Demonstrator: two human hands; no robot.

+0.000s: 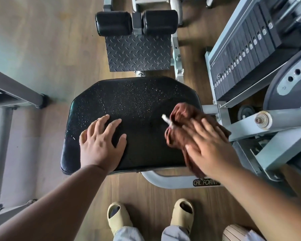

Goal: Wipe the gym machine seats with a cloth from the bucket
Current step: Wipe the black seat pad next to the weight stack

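The left hand (101,145) rests flat on the left part of the seat (129,101). The right hand (210,145) presses the cloth (181,126) on the right part. The foot plate (137,53) lies behind the seat.

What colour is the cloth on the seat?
Reddish brown; the head view shows the cloth under the right hand.

Seat (129,108) top open toward its far edge, weight stack (247,54) crowding right, grey frame (16,87) left.

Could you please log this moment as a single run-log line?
step: wiping seat | right hand: flat on cloth, seat's right side | left hand: flat on seat, bracing | droplets on far half
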